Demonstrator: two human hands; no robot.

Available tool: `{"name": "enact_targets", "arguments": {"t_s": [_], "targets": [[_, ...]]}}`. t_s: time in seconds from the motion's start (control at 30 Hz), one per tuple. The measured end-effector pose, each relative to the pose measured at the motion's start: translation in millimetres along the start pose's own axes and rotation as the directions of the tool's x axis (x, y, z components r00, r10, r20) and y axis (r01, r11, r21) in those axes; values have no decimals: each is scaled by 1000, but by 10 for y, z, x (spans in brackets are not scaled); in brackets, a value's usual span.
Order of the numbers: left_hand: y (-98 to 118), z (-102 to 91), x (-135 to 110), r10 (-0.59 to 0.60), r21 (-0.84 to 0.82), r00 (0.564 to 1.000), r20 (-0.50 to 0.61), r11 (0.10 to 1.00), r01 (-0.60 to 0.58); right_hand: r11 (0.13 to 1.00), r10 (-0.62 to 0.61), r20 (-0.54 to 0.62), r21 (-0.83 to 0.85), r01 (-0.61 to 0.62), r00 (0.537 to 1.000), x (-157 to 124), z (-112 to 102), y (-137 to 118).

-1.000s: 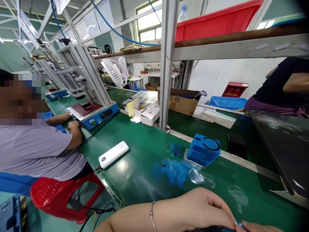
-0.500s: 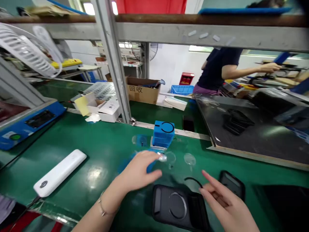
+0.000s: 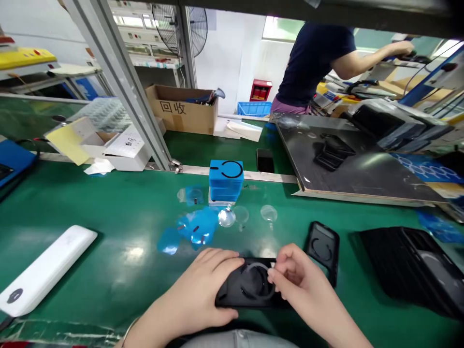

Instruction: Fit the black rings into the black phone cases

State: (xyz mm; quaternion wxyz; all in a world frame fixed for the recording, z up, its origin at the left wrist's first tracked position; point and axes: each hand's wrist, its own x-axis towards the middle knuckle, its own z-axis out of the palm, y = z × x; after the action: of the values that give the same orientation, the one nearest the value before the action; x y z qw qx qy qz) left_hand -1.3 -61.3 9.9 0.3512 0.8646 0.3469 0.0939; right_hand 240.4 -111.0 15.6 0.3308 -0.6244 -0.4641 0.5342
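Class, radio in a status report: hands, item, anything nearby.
Left hand holds black phone case. Right hand pinches black ring on it. Second case right; blue films beyond.

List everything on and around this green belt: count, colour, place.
black phone case: one, black, near edge, under both hands
thin ring: one, black, on that case
second case: one, black, right of the hands
blue block: one, black ring on top, mid belt
clear discs: three, see-through, in front of the block
blue films: several, blue, left of the discs
power bank: one, white, far left
cardboard box: one, brown, behind the rail
black board: one, right rear
black tray: one, right near edge
co-worker: one, dark top, back right
green belt: one
left hand: holds the case's left side
right hand: pinches the ring
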Motion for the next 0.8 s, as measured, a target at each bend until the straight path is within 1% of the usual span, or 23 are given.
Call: {"name": "enact_targets", "arguments": {"t_s": [0.13, 0.3, 0.47, 0.57, 0.63, 0.67, 0.73, 0.8], "targets": [[-46, 92, -16, 3, -27, 999, -50, 1000, -5, 993, 3, 41, -119, 2, 999, 34, 71, -68], [-108, 181, -27, 26, -43, 997, -70, 999, -29, 963, -18, 45, -268, 30, 999, 46, 93, -118], [-160, 243, -59, 40, -23, 996, -80, 999, -42, 912, -70, 45, -401, 82, 997, 49, 117, -165], [-178, 246, -70, 45, 9, 995, -87, 999, -45, 862, -130, 65, -486, 145, 989, 36, 134, -192], [-190, 244, -67, 61, 39, 994, -90, 998, -57, 794, -192, 82, -573, 204, 978, 22, 151, -201], [-197, 246, -64, 78, 56, 992, -96, 996, -73, 746, -230, 92, -622, 236, 969, 16, 162, -203], [-216, 259, -57, 134, 98, 983, -123, 988, -122, 623, -311, 132, -720, 307, 941, 11, 192, -200], [-237, 280, -52, 205, 143, 966, -159, 973, -183, 477, -380, 195, -796, 372, 904, 21, 230, -191]]}}
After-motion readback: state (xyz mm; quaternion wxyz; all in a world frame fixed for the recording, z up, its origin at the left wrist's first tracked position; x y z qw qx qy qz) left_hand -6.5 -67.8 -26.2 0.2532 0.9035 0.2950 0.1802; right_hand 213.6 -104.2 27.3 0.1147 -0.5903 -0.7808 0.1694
